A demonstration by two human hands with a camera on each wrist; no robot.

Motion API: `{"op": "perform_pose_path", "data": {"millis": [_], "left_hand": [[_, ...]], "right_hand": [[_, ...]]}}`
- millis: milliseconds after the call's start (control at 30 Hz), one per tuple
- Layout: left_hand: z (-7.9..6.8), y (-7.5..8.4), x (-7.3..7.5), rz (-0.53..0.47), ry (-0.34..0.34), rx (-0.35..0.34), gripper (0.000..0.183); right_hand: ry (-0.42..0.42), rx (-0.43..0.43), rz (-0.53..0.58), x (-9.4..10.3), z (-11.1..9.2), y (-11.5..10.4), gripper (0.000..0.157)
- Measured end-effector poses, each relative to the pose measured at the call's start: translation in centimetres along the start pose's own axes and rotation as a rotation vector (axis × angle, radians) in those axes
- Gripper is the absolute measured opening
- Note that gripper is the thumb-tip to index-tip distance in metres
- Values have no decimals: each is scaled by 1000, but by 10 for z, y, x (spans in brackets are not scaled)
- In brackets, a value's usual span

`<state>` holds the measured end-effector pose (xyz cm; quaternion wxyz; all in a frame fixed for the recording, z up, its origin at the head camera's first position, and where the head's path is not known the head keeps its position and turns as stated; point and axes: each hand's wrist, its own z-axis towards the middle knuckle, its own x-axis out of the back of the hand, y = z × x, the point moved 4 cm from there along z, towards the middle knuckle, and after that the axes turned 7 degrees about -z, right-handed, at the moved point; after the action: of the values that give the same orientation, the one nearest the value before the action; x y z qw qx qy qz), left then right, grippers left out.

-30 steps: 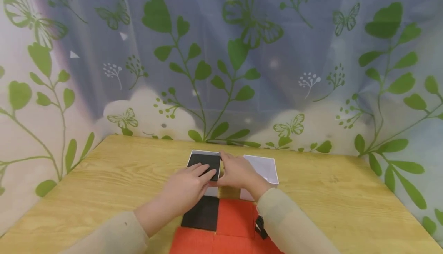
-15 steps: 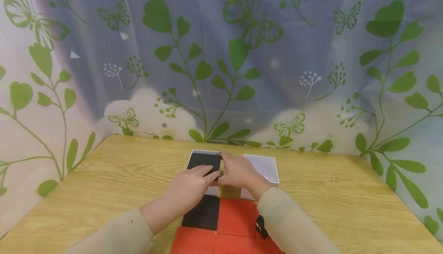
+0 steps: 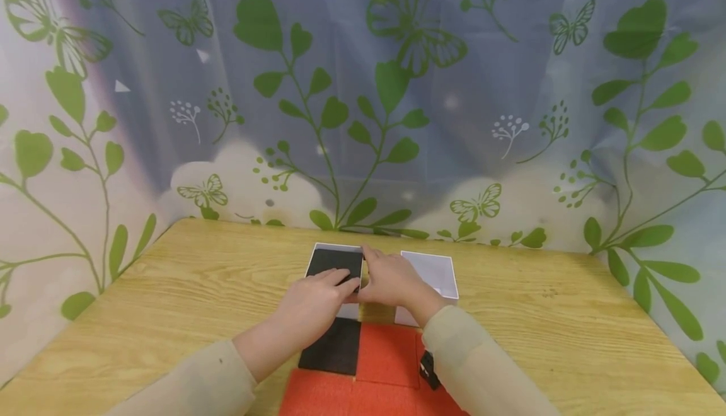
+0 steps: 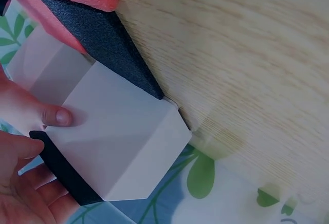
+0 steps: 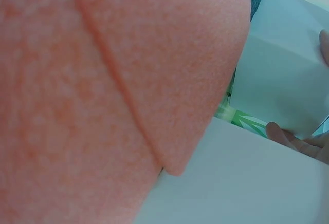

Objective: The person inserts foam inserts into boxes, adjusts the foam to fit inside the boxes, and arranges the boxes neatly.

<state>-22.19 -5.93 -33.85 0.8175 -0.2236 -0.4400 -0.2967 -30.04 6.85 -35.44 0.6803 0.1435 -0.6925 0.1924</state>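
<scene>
At the table's far middle, head view: left forearm in a cream sleeve (image 3: 193, 378) comes up from lower left; left hand (image 3: 312, 302) back up, fingers extended, laid on a black pad (image 3: 334, 261) at the top of a white box (image 3: 349, 311). Right forearm comes from lower right; right hand (image 3: 391, 279) at the box's right side, fingertip at the far corner, thumb at the near one, box gripped between. Second white box (image 3: 433, 274) just right of that hand, partly behind its wrist. Nearer the person on the wood table (image 3: 142, 296): dark block (image 3: 334, 350), red blocks (image 3: 391, 353), small black item (image 3: 429, 370) half hidden by the right sleeve, can't tell what. Left wrist view adds the box's near wall, mostly covered from above: a thumb lies against it, and the pad's thick edge stands proud of the rim, fingers along it. Dark block's corner sits right by the box base. Right wrist view: red blocks fill most of it; digits at the right edge touch a white box near its corner, can't tell whose each is; leaf-print cloth (image 5: 249, 123) shows in the gap.
</scene>
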Motion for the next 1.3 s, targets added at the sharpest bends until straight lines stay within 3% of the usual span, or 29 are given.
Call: {"op": "perform_pose_path", "data": {"millis": [467, 967, 1300], "left_hand": [[3, -1, 0, -16, -23, 34, 32], [0, -2, -2, -26, 2, 7, 31], [-15, -5, 10, -32, 114, -93, 25]], "right_hand": [[3, -2, -10, 1, 2, 1, 106], [21, 1, -3, -2, 2, 1, 112], [36, -3, -9, -4, 4, 2, 113]]}}
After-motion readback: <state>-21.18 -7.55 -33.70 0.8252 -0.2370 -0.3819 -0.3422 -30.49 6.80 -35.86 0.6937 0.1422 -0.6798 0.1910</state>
